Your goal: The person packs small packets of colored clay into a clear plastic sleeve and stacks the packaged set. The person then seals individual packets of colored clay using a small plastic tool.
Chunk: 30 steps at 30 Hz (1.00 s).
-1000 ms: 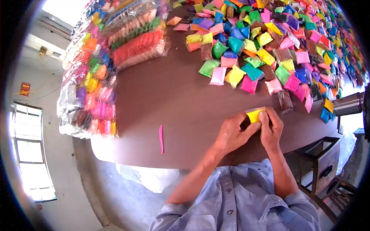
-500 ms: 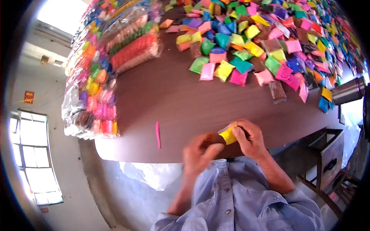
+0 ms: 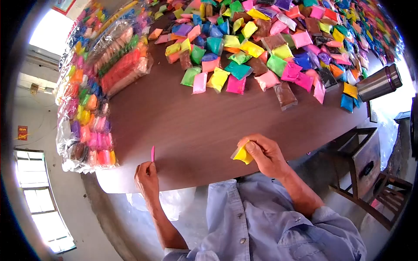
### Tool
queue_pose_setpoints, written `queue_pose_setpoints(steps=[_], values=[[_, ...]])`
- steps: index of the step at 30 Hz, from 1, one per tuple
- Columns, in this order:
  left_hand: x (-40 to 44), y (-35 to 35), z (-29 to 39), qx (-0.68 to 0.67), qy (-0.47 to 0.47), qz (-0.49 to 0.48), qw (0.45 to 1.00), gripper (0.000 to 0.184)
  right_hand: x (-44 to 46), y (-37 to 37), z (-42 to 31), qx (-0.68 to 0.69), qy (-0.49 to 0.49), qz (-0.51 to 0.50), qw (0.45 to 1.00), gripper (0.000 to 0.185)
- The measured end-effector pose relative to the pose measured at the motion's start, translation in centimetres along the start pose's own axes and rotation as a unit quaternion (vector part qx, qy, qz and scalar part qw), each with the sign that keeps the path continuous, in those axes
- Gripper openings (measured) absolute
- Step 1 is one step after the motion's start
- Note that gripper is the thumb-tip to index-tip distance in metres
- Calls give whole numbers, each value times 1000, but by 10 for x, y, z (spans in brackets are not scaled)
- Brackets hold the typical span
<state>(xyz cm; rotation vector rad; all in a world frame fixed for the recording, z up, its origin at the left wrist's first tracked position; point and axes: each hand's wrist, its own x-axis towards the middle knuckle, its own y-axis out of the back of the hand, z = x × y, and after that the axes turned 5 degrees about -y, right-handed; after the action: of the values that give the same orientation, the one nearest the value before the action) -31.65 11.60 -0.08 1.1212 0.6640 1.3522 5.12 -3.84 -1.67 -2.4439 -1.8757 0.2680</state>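
Observation:
At the table's near left edge, my left hand [image 3: 147, 177] is closed, fingers pinched around the lower end of a thin pink stick [image 3: 153, 153]. The stick's upper part points away from me; its exact kind is unclear. My right hand [image 3: 266, 156] grips a small yellow packet [image 3: 243, 155] between thumb and fingers, above the table's front edge. The packet has a clear plastic edge on its left side. Part of it is hidden by the fingers.
A heap of small colourful packets [image 3: 238, 69] covers the far side of the brown table [image 3: 183, 126]. Bulky clear bags of coloured pieces [image 3: 126, 71] line the left. A metal flask [image 3: 381, 82] lies at the right, near a wooden stool [image 3: 365, 165].
My left hand has moved left, away from the yellow packet, and taken hold of the pink stick. My right hand still holds the packet. The view has shifted slightly.

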Motion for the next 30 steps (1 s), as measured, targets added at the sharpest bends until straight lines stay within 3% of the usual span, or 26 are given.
queue_pose_setpoints(steps=[8,15,17,18,20,21,23,26,30], values=[[5,-3,-5,143,-124,-21,982,9,2,2,4,-18,-1,3,1000,28],[19,-6,-9,192,-148,-13,970,9,5,9,1,31,-15,-43,998,32],[20,-3,2,46,-97,-14,994,8,5,11,4,33,1,-37,999,32],[19,0,17,45,-97,-17,994,8,5,11,6,36,14,-36,999,32],[12,10,62,-165,-4,-80,983,10,3,11,2,27,5,-40,999,32],[5,11,76,-164,-1,-79,983,10,4,9,1,20,-2,-46,999,31],[-9,12,107,-258,-44,-193,946,15,5,7,4,9,12,-52,999,31],[-23,19,164,-360,-9,-252,898,20,3,6,5,-11,19,-55,998,31],[-29,21,185,-377,-21,-262,888,16,0,5,3,0,-10,-55,998,29]])
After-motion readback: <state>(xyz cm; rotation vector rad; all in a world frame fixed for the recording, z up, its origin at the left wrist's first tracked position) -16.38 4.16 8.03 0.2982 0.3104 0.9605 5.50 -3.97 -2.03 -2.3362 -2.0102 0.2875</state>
